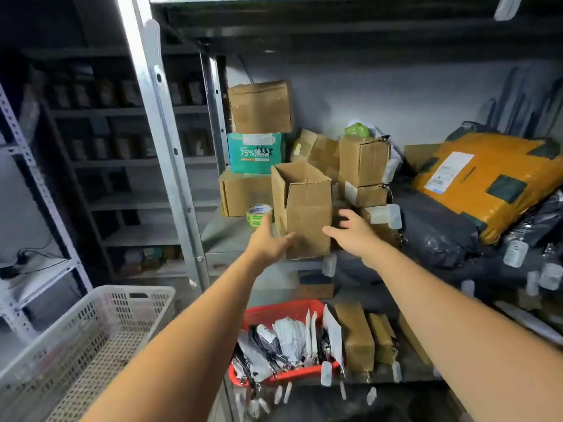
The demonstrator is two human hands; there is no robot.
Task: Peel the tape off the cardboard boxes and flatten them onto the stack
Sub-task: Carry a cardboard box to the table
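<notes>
An open-topped brown cardboard box (304,208) stands slightly tilted at the front edge of the metal shelf (222,236). My left hand (268,243) holds its lower left corner, thumb across the front face and fingers up the left side. My right hand (355,231) is at the box's lower right edge, thumb tip touching the front corner and fingers spread beside the right wall. More taped cardboard boxes (362,161) are piled behind it, with a brown box (260,106) on a teal box (256,152) at the back left.
A green tape roll (259,214) sits left of the box. An orange wrapped parcel (490,181) and black bags (438,236) fill the shelf's right side. Below are a red basket (283,312) of mailers and small parcels (355,336). A white crate (91,339) stands at lower left.
</notes>
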